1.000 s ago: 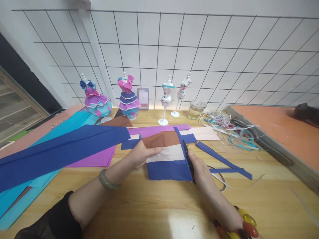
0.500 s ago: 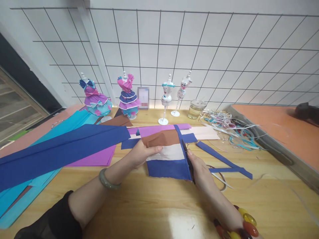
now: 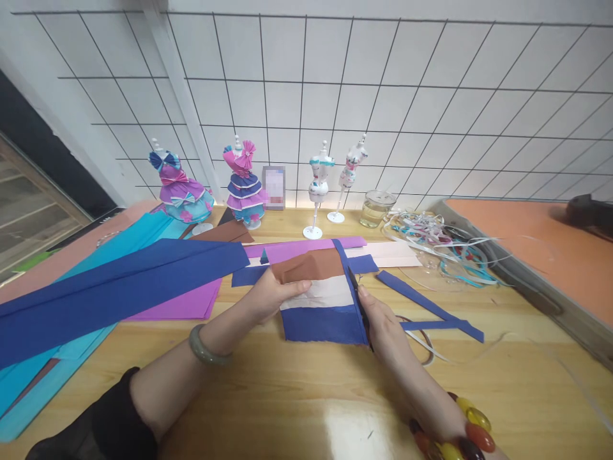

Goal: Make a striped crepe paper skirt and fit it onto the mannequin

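My left hand (image 3: pixel 268 295) is closed on a striped panel of crepe paper (image 3: pixel 330 291), thumb on top, fingers underneath. The panel has purple, brown, white and blue bands, and a narrow blue strip (image 3: pixel 348 281) runs down its right edge. My right hand (image 3: pixel 383 322) wraps around dark scissors (image 3: pixel 355 284), mostly hidden by the palm. Their blade lies along the panel's right edge, against the blue strip. Just right of this hand are cut blue strips (image 3: pixel 421 297) and a thin loop (image 3: pixel 426 345).
Long crepe paper sheets (image 3: pixel 119 281) cover the left side. Two dressed mini mannequins (image 3: pixel 244 185) and two mostly bare ones (image 3: pixel 320 185) stand at the back. A glass of yellowish liquid (image 3: pixel 377 209) is near tangled ribbons (image 3: pixel 431 233). An orange surface (image 3: pixel 527 243) lies beyond a grey edge at right.
The view has shifted very slightly. Both hands keep their hold on the panel and the scissors, with no clear movement otherwise.
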The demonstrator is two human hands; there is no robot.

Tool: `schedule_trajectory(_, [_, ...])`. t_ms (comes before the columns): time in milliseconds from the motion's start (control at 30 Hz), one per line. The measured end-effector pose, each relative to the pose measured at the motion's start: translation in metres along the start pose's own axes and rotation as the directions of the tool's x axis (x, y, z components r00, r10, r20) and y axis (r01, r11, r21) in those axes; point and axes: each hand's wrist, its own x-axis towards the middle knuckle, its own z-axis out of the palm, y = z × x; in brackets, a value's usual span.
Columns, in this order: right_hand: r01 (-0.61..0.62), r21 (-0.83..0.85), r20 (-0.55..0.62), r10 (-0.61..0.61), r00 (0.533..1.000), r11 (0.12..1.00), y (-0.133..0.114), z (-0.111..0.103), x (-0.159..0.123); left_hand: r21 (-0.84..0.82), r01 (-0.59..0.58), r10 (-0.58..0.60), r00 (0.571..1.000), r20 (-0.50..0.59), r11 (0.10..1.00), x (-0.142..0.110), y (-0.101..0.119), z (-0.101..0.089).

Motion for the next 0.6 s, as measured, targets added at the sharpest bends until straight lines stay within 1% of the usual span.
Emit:
schedule_trajectory(200, [0.006, 0.017, 0.011, -0.006, 1.0, 1.0, -0.002, 0.0001, 0.0006, 0.0, -0.014, 0.014, 1.0, 0.025, 1.0, 0.0003, -0.0008, -0.0004])
schedule_trajectory(600, [0.018, -0.012, 0.005, -0.018, 1.0, 1.0, -0.0041, 0.0006, 0.0006, -0.009, 0.009, -0.009, 1.0, -0.006, 1.0, -0.0006, 0.001, 0.0021])
